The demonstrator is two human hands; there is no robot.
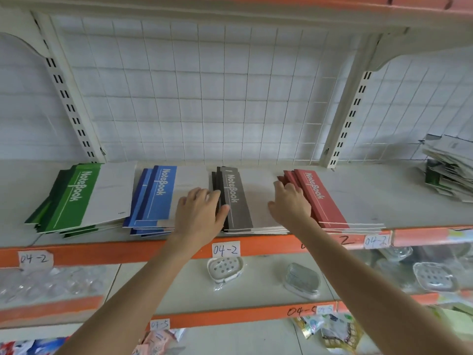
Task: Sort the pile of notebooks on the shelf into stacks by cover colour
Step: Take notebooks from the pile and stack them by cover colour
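Four stacks of notebooks lie side by side on the shelf [409, 196]: green [76, 198], blue [158, 198], grey [236, 201] and red [320, 198]. My left hand [201, 216] lies flat with straight fingers against the left edge of the grey stack, partly over the blue one. On the other side of the grey stack my right hand [290, 204] presses its right part, fingers reaching to the left edge of the red stack. Neither hand grips a notebook.
A messy pile of notebooks and papers [448, 170] sits at the far right of the same shelf. A wire grid forms the back wall. Lower shelves hold soap dishes [225, 270] and wrapped goods. Orange shelf edges carry paper labels.
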